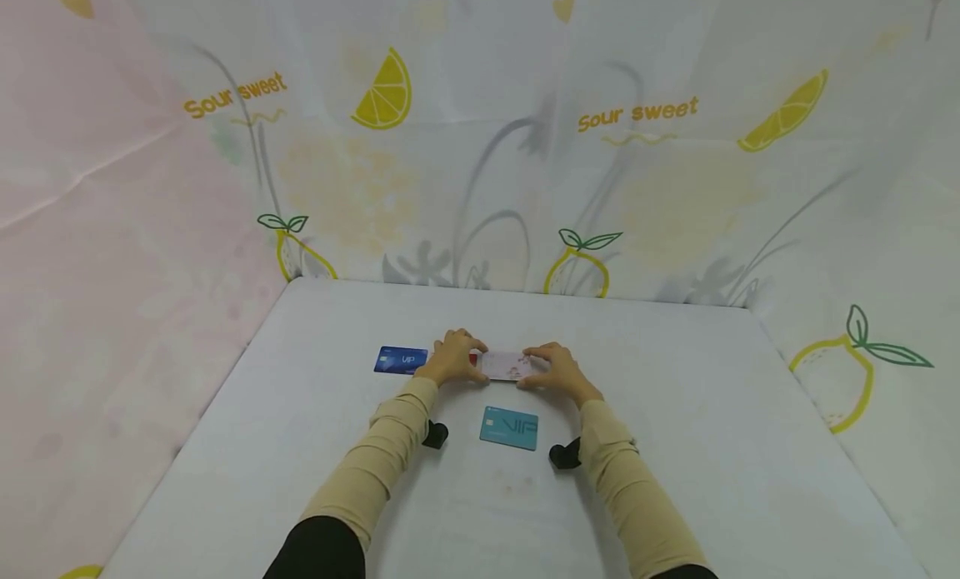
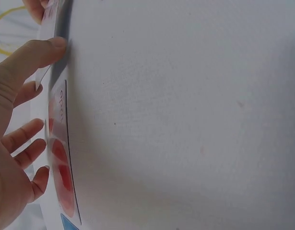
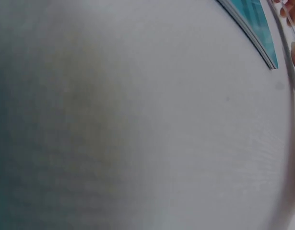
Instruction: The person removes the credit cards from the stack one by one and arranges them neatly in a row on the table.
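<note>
Legible on the blue VIP card (image 1: 393, 360), just left of the left hand (image 1: 452, 360): "VIP" in white letters. Legible too on the teal VIP card (image 1: 502, 436), nearer the body than the left hand and the right hand (image 1: 561, 374), midway between the sleeves (image 1: 352, 483): "VIP" in large, darker strokes. Under the left fingers, a red-and-pink card (image 2: 63, 175) with lettering too steeply angled to read. Beyond the hands, twice on the printed backdrop (image 1: 675, 29): "Sour sweet" in orange, above a wavy yellow line.

Beneath the hands, a plain white surface (image 1: 712, 421), matte, with a few small specks in the left wrist view. Around the far side, creased backdrop with lemon slices (image 1: 386, 92), outlined lemons (image 1: 832, 379) with green leaves, grey stems and yellow hearts; pink toward the left.

Pinched between both hands, left end in the left, right end in the right: a pale floral card (image 1: 504, 365), thin, rectangular, sprigged with pink. Below the card in the left wrist view, a grey shadow; contact with the surface impossible to tell. Remaining left fingers slightly bent and spread above the red-and-pink card. On the teal VIP card, a light chip; along one side in the right wrist view, several layered edges. Sleeves beige, rumpled into folds.
</note>
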Demonstrator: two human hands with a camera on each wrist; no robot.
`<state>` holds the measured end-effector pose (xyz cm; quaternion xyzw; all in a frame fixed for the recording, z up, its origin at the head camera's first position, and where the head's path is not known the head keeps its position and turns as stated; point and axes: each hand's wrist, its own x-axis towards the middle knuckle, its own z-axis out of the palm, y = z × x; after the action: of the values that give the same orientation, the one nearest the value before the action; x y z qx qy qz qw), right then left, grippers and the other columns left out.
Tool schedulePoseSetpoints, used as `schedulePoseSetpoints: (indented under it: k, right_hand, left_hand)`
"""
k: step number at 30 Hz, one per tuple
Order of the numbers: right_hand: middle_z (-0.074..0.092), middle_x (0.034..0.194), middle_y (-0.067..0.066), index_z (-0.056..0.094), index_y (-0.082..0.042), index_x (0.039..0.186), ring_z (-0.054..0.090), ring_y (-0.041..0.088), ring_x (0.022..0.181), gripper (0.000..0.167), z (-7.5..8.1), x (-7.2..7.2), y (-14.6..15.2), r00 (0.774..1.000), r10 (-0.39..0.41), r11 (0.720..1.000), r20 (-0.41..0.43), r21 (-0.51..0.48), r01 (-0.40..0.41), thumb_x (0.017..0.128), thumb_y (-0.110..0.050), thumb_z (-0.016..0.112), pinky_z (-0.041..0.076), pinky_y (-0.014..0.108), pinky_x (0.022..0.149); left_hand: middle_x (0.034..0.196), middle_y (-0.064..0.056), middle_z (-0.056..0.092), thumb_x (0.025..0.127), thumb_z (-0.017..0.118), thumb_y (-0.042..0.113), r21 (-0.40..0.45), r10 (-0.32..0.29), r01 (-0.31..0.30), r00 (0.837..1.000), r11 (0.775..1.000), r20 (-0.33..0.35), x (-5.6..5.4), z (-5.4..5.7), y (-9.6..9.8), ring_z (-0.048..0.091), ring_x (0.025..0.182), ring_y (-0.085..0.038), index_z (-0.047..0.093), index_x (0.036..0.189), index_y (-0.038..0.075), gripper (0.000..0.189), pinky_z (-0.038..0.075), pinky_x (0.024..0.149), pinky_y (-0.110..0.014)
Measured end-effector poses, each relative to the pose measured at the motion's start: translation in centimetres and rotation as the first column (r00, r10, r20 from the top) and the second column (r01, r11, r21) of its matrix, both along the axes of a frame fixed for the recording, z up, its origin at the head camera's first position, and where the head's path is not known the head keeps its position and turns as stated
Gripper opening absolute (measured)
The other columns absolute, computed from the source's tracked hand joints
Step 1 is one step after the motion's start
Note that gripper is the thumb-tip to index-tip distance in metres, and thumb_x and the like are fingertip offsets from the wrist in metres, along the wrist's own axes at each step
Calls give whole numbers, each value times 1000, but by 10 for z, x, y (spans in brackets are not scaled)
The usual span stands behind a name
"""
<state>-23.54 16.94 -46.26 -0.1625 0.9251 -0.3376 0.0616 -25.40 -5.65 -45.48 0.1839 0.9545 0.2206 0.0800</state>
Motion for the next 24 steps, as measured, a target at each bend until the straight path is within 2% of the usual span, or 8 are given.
schedulePoseSetpoints:
  k: [4, 15, 24]
  right_hand:
    - [47, 127, 26, 60, -4, 125, 40, 47, 118, 59, 0, 1, -3, 999, -29, 998, 27, 48, 27, 73, -25, 81, 30, 66, 93]
    - [46, 127, 26, 60, -5, 125, 39, 46, 118, 58, -3, 3, -3, 999, -44, 996, 15, 74, 43, 75, -25, 80, 30, 66, 91]
    - [46, 126, 26, 59, -4, 125, 40, 46, 117, 58, -3, 4, -4, 999, -34, 996, 6, 86, 34, 74, -27, 79, 31, 66, 90]
  left_hand:
    - [120, -15, 52, 66, 85, 34, -15, 15, -14, 1000, 1000, 3, 0, -1, 0, 41, 116, -35, 68, 114, 13, 55, 33, 92, -56]
    - [125, -14, 50, 67, 84, 37, -34, 31, -31, 999, 999, 8, 1, -3, 0, 39, 119, -36, 69, 116, 18, 55, 34, 92, -58]
    - [123, -14, 50, 66, 84, 39, -18, 23, -24, 1000, 1000, -15, 1, -6, -2, 40, 116, -35, 69, 115, 18, 55, 34, 89, -57]
